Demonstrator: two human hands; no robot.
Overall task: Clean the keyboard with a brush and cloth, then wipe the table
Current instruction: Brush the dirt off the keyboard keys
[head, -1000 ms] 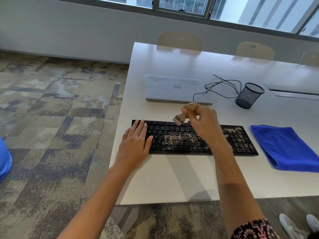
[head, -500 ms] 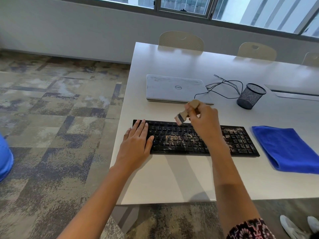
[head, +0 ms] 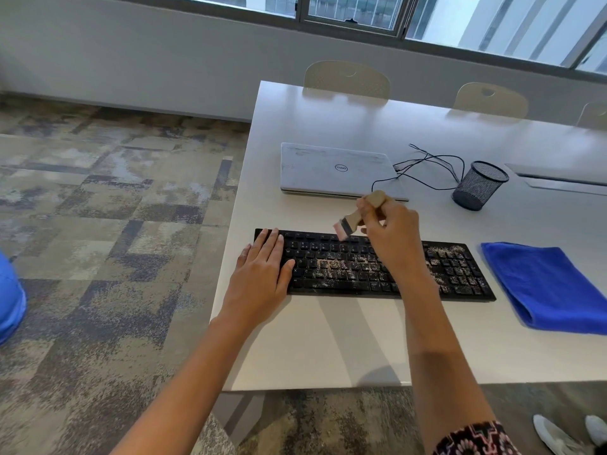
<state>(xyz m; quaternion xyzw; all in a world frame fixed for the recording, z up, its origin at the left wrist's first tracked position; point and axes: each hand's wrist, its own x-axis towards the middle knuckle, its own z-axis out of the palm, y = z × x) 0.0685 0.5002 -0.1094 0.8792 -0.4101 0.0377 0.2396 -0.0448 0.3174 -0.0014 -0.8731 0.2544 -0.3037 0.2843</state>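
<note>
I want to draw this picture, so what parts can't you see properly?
All in the head view:
- Keyboard: the left end lies under the left hand; some middle keys sit behind the right hand.
- Brush: most of the handle is inside the right hand's fingers.
- Blue cloth: cut off by the right edge.
- Mesh cup: its inside can't be seen from this angle.
- Key letters: mostly too small and dusty.

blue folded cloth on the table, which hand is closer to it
Right. The right hand, holding the small wooden brush, hovers over the middle of the black keyboard, left of the blue folded cloth. The left hand rests on the keyboard's far left end.
</note>
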